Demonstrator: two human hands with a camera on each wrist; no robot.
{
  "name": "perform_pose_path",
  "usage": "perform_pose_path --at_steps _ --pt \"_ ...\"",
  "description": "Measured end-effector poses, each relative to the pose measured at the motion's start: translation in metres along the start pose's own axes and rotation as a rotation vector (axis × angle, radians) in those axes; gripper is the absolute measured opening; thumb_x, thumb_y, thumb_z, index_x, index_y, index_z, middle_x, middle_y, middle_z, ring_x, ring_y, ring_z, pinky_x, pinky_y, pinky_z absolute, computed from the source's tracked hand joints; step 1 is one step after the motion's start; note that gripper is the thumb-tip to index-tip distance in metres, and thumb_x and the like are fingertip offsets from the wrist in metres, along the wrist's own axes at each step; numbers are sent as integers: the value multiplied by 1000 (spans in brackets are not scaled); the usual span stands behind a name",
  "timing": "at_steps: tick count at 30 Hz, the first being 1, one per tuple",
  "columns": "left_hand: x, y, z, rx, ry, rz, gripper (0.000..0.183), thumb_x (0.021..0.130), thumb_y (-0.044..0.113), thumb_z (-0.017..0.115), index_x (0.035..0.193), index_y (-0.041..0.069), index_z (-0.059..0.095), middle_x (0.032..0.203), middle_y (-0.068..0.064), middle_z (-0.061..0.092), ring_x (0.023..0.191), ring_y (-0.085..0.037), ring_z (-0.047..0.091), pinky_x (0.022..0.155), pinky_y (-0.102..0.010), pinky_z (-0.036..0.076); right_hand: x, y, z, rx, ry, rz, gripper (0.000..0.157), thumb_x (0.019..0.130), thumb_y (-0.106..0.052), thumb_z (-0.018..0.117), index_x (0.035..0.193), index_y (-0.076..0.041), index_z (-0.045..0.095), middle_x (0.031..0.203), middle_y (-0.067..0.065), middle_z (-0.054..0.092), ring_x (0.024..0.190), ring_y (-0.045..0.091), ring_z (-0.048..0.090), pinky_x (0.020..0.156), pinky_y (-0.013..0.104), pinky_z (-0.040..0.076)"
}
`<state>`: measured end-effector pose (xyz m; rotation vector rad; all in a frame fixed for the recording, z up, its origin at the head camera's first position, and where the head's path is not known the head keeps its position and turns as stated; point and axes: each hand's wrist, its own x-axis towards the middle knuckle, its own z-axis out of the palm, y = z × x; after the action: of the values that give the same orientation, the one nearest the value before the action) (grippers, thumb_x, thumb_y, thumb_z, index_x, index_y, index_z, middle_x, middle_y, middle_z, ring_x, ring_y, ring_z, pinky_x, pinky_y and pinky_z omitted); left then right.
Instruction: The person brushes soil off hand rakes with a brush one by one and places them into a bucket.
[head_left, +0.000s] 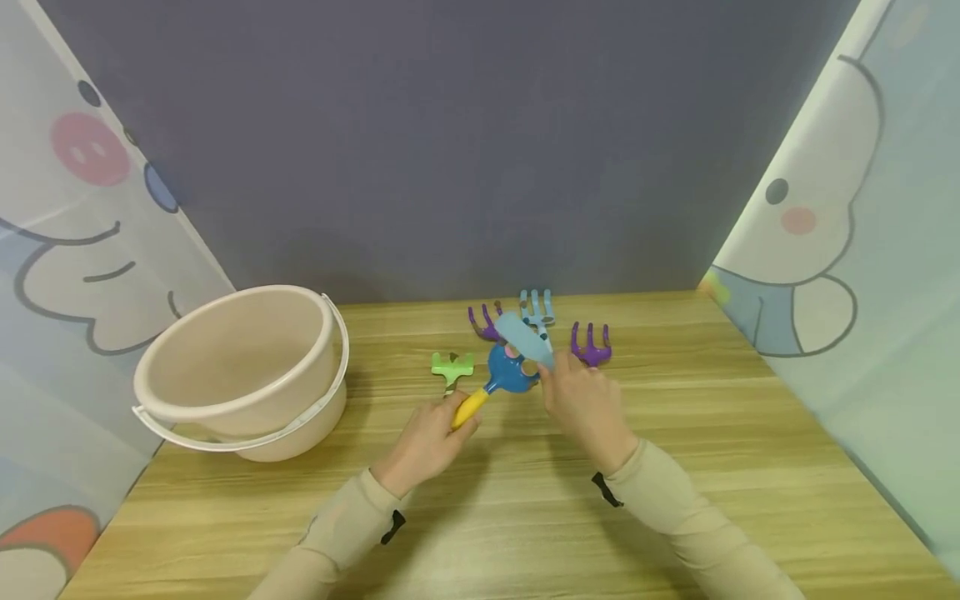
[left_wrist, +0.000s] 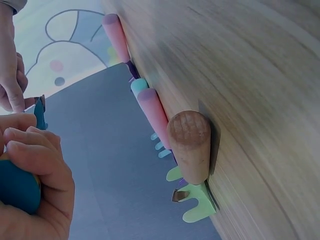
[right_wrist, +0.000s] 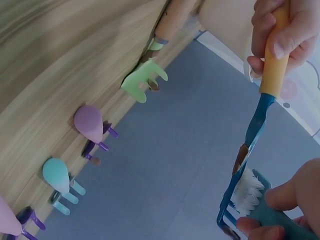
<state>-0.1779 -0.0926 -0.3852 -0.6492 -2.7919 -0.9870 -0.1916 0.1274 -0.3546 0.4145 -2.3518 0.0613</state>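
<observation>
My left hand (head_left: 427, 440) grips the yellow handle of a blue toy rake (head_left: 510, 375), held up in front of me. Brown smears mark its head, clearest in the right wrist view. In my right hand (head_left: 588, 408) is a brush with a light blue back (head_left: 525, 337). The brush's white bristles (right_wrist: 247, 192) sit against the rake's head near its prongs. Past the hands lie a green rake (head_left: 452, 367) with a wooden handle, a light blue rake (head_left: 537, 308) and two purple rakes with pink handles, one to the left (head_left: 486, 321) and one to the right (head_left: 592, 348).
A large cream bucket (head_left: 292, 417) with a white handle stands at the left of the wood-grain table (head_left: 480, 533). Behind the table rises a dark grey panel (head_left: 450, 150). Cartoon-printed sheets (head_left: 810, 208) hang at both sides. Brown patches also show on the green rake.
</observation>
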Motion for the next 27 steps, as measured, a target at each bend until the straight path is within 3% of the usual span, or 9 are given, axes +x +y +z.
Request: perform_pose_path --at_steps 6,9,13,19,24,27 --pt "-1 1 -1 20 4 -2 16 89 22 58 100 10 57 56 6 40 44 -5 38 40 -21 33 -3 -4 2 -9 -16 -24 32 86 -30 61 70 -5 49 50 0 37 38 14 31 30 26 27" --pt "-1 0 -1 23 -4 -7 15 90 22 58 99 11 56 56 6 40 43 -4 38 40 -20 33 -4 -8 1 -7 -61 -56 30 88 -31 58 75 -5 51 48 -2 35 36 12 29 41 34 41" --pt "-1 0 -1 9 -13 -13 14 90 22 57 98 10 55 56 6 41 43 -4 38 40 -20 34 -6 -12 0 4 -66 -105 28 89 -29 56 75 -6 51 50 -2 38 36 9 27 58 42 44" --pt "-2 -2 -2 -1 -18 -17 16 91 20 56 101 9 56 57 5 42 43 -5 38 39 -21 34 -9 -12 2 68 -65 -106 27 88 -27 57 70 -8 49 50 -4 36 36 7 25 51 33 36" --pt "-2 -2 -2 15 -13 -13 21 90 21 57 108 10 57 57 6 42 44 -5 39 40 -20 34 -6 -9 4 61 -9 14 27 88 -26 58 78 -2 54 49 -2 36 36 10 28 33 28 30" --pt "-3 -2 -1 11 -10 -11 22 90 21 57 108 10 57 57 5 42 44 -4 39 39 -20 34 -4 -6 5 17 3 52 30 88 -27 58 73 -3 49 51 0 35 38 12 28 29 25 22"
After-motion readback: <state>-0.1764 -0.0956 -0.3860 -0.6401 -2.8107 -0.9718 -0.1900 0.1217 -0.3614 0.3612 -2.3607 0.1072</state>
